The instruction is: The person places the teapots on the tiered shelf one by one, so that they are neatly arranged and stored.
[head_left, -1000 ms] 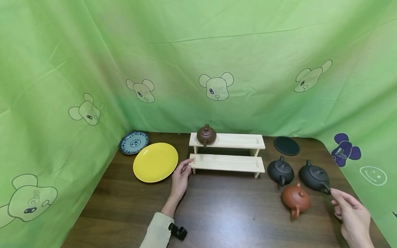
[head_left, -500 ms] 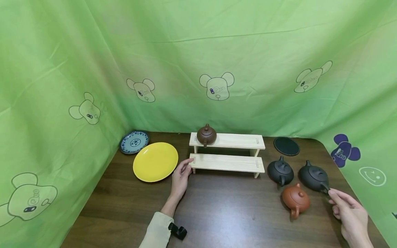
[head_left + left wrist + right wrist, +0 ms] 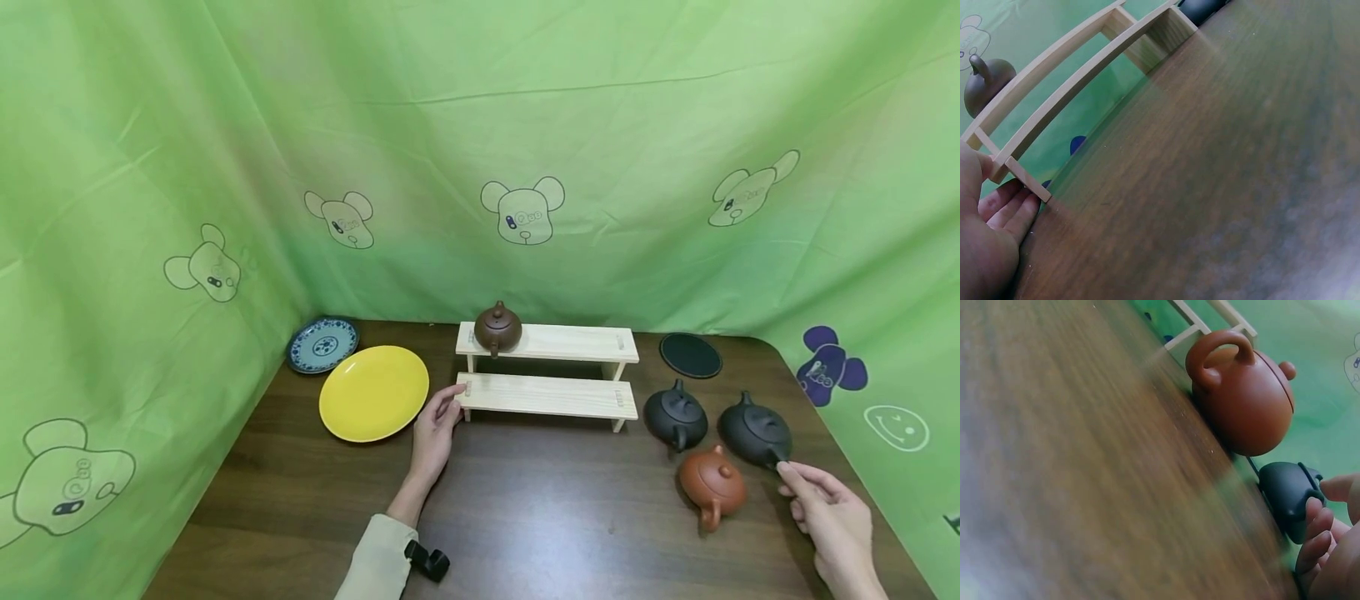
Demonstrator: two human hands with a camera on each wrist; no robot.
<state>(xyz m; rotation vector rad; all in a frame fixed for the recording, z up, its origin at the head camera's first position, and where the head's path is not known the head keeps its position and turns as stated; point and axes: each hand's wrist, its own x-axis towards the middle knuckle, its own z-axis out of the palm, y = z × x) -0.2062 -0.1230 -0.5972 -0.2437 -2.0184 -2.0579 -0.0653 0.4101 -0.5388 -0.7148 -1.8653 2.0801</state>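
My left hand [image 3: 433, 433] grips the left end of the lower step of a two-step wooden stand [image 3: 547, 394]. In the left wrist view its thumb lies at the step's end, with the fingers around the leg. On the upper step's left end sits a dark brown teapot [image 3: 498, 327]. At the right, my right hand [image 3: 831, 508] pinches the handle of a black teapot [image 3: 753, 427] that stands on the table. Fingers partly cover that handle. Nearby are a second black teapot [image 3: 676, 415] and a reddish-brown teapot [image 3: 1247, 400], its handle facing the front.
A yellow plate [image 3: 373, 393] lies left of the stand, close to a blue patterned plate [image 3: 322, 344]. Behind the black teapots is a dark round coaster [image 3: 691, 356]. Green cloth [image 3: 420, 150] hangs around the back and sides of the brown table [image 3: 540, 500].
My right hand has shifted a little to the left, and the black teapot's handle has swung slightly left with it. My left hand keeps its place on the stand.
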